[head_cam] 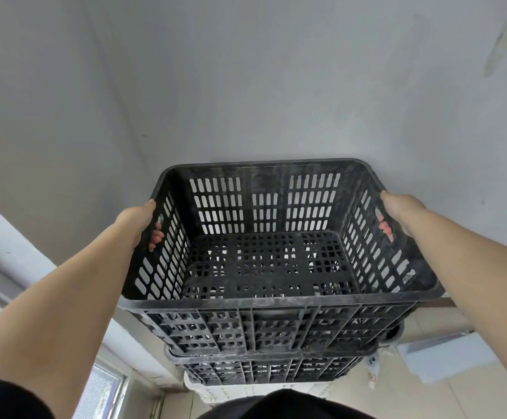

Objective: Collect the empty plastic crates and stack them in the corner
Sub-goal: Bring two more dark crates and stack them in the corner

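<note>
Black slotted plastic forms the top crate [276,255], which is empty, its grid floor and slotted walls all bare. It sits at the top of a stack, close against a pale grey wall [246,86], with its near rim lowest in view and its far rim up against the wall. The left hand [138,223] is closed on the crate's left side, thumb over the rim and fingertips [155,237] poking through the handle slot into the inside. The right hand [400,213] is clamped the same way on the right side, thumb along the rim, fingertips [385,226] showing through that slot. Both forearms are bare and reach forward from dark sleeves at the bottom edge.

Directly beneath, a second black crate [261,373] shows its rim and ribbed front wall, nested or stacked under the top one; which of the two I cannot tell. Under that, a white crate [213,394] peeks out, mostly hidden by the dark clothing at the bottom edge. To the left a window [101,385] with a white frame runs along a side wall that meets the grey wall in a corner. To the right, a pale tiled floor [472,394] holds a flat whitish board [445,358] lying near the stack
</note>
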Action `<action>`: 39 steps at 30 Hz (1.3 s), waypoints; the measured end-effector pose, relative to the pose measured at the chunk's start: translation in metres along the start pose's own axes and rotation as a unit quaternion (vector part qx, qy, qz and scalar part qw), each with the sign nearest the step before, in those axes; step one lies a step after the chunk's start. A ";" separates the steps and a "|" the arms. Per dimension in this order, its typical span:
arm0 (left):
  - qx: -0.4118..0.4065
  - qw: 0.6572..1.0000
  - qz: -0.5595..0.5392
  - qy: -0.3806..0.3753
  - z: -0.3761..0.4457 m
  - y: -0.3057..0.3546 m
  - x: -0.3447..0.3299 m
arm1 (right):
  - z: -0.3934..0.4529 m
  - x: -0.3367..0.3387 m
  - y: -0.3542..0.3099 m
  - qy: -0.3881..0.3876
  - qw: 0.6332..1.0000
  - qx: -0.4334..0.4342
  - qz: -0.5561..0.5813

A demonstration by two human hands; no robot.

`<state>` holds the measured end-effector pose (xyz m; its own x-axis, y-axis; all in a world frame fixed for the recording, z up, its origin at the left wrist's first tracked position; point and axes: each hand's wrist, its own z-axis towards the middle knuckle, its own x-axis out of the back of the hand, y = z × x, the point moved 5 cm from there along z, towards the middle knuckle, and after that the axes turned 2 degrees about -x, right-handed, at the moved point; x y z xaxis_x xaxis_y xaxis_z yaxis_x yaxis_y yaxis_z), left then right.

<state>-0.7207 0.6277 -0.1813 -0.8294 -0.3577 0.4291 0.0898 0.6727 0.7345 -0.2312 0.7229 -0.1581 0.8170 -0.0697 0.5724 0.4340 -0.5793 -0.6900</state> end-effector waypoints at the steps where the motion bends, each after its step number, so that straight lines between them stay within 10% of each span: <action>1: -0.002 1.000 -0.001 0.004 0.000 0.000 0.000 | 0.000 0.000 0.000 0.001 1.000 0.000 -0.003; 18: -0.084 0.990 0.055 0.098 -0.021 0.003 0.002 | -0.010 0.004 0.000 0.087 0.974 0.054 -0.204; 25: -0.220 0.851 0.445 0.170 -0.068 0.020 -0.015 | -0.072 -0.036 -0.026 0.139 0.865 0.348 -0.334; 30: -0.359 0.842 0.401 0.046 -0.129 0.005 -0.049 | -0.137 -0.090 -0.023 -0.036 0.821 0.435 -0.367; 39: -0.470 0.751 0.460 0.053 -0.192 -0.068 -0.061 | -0.216 -0.124 0.015 -0.027 0.759 0.506 -0.409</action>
<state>-0.5708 0.4795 -0.1562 -0.1335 -0.1034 0.9856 0.9895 -0.0703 0.1266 -0.4079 0.5477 -0.1441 0.1206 0.0260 0.9924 0.8517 0.5108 -0.1169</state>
